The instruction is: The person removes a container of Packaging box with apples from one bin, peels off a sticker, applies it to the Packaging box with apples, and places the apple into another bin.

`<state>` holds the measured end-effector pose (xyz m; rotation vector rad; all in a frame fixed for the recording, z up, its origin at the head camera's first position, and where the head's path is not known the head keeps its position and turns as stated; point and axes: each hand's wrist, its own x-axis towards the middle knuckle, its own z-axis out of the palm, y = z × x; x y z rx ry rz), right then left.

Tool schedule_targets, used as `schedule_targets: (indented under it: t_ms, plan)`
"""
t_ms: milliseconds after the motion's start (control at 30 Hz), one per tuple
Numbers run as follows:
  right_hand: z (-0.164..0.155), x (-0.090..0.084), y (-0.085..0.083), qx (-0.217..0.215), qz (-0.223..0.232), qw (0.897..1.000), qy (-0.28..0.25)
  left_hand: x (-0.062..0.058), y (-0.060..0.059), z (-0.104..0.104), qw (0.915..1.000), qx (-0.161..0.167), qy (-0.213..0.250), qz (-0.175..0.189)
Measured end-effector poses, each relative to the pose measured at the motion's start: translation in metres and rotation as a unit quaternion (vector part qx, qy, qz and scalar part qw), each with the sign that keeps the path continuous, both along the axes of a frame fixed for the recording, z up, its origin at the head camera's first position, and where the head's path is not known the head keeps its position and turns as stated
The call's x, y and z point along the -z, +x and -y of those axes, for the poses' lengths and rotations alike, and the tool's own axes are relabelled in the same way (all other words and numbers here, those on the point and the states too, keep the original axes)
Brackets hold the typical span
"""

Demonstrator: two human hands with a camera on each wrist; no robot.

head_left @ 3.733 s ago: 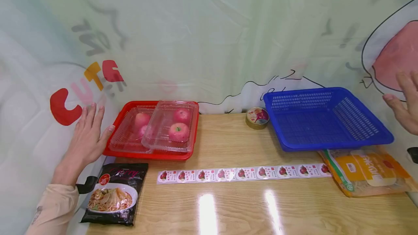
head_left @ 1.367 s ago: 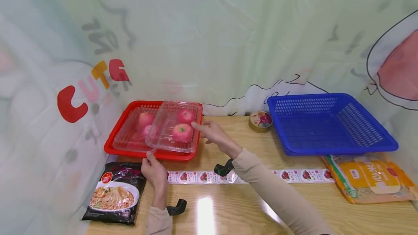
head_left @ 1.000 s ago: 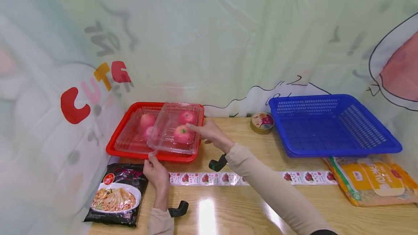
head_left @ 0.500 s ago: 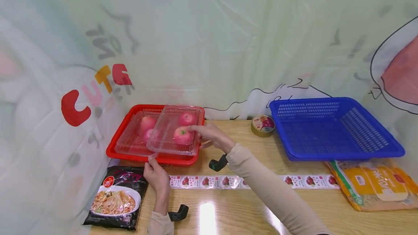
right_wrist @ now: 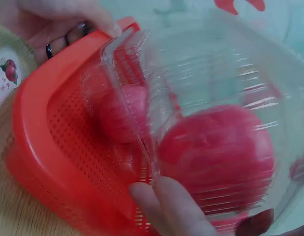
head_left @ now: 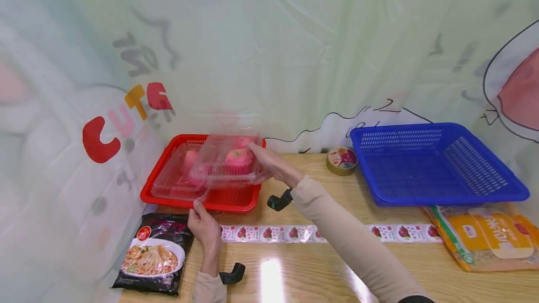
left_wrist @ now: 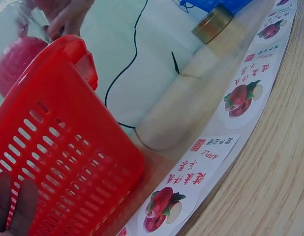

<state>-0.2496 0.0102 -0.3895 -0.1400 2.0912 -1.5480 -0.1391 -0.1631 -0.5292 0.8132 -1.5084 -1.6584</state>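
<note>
In the head view my right hand (head_left: pixel 275 165) grips the right side of a clear plastic box (head_left: pixel 210 168), thumb on top. Two red apples (head_left: pixel 238 160) are inside it, and the box is tilted, raised off the red basket's floor. My left hand (head_left: pixel 205 229) pinches the front rim of the red basket (head_left: pixel 236 208), with the thumb over the edge as the right wrist view shows. A second clear box (head_left: pixel 168 187) with apples sits in the basket's left part. Close up, the right fingers (right_wrist: pixel 179 209) press under the lifted box's edge.
A strip of apple stickers (head_left: pixel 280 234) runs across the wooden table under my right forearm. At the right stands a blue basket (head_left: pixel 446 199), with an orange food bag (head_left: pixel 492 242) before it and a round tin (head_left: pixel 342 160) beside it. A black noodle packet (head_left: pixel 151 258) lies front left.
Both hands came in from the sides to the red basket. The right hand took hold of the right clear box, which has just risen and tilted; the left hand stays on the rim.
</note>
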Motion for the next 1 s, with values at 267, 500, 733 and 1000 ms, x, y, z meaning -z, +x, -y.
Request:
schedule_targets:
  t_ms: [267,500,733,1000]
  plan:
    - [-0.01,0.006,0.003,-0.019,0.036,0.997,-0.065,0.002,0.0,-0.002,1.0,0.003,-0.004,0.004]
    - [-0.031,0.005,0.011,-0.032,0.118,0.978,-0.169,0.003,-0.001,0.0,0.9998,-0.007,-0.017,0.0]
    - [-0.057,0.01,0.028,-0.006,0.123,0.958,-0.259,0.001,-0.001,0.001,0.9998,-0.005,-0.02,-0.006]
    - [-0.089,0.022,0.05,0.055,0.085,0.942,-0.321,-0.003,-0.003,-0.001,0.9999,-0.008,0.0,0.01]
